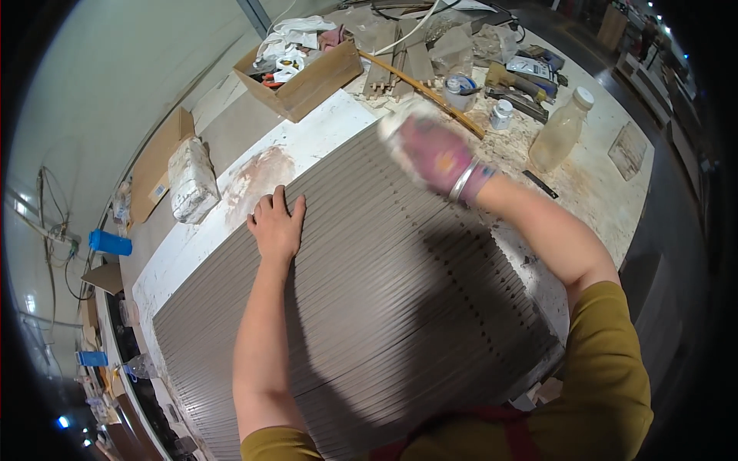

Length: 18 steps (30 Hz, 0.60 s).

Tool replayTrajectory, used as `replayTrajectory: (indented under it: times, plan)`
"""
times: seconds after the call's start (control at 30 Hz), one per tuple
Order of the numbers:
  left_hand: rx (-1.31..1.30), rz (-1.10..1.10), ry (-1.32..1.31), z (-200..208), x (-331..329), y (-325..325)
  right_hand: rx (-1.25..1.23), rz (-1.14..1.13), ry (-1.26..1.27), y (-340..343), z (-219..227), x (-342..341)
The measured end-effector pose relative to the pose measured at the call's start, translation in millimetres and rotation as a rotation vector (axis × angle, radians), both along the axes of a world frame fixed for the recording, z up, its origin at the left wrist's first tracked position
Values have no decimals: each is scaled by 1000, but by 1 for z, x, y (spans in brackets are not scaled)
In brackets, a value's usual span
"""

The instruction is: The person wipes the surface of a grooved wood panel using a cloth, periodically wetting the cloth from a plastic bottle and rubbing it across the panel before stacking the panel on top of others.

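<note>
Grey-brown grooved strips (pixel 361 292) lie side by side across the table, with rows of dark notches or holes toward their right end. My bare left hand (pixel 277 223) rests on their far left edge, fingers spread and holding nothing. A pink glove covers my right hand (pixel 438 152), with a metal-coloured band at the wrist. That hand grips a wad of white cloth (pixel 398 132) at the far edge of the strips. Motion blurs the cloth and the gloved fingers, so its exact shape cannot be told.
Beyond the strips stand an open cardboard box (pixel 319 81), a wooden stick (pixel 430 94), a small white jar (pixel 501 114) and a cloudy plastic bottle (pixel 560 132). A wrapped white block (pixel 192 180) lies at the left, and a power tool (pixel 519 81) at the back right.
</note>
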<state>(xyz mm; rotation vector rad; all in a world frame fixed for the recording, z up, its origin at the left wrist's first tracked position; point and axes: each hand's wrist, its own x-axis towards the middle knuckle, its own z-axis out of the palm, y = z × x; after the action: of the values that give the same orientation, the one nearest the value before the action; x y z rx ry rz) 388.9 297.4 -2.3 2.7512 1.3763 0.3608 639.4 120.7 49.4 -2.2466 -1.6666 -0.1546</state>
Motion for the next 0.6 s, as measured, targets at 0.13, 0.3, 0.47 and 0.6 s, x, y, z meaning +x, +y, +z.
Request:
replayTrajectory:
  times: [0.13, 0.3, 0.47, 0.6]
  plan:
    - [0, -3, -6, 4, 4, -1, -206, -48, -106, 22, -32, -11]
    - [26, 22, -7, 7, 4, -4, -44, -151, -177, 53, -18, 69]
    - [-6, 7, -19, 2, 2, -2, -188, 219, -31, 35, -34, -19]
    - [2, -12, -1, 9, 13, -6, -97, -162, -236, 74, -33, 65]
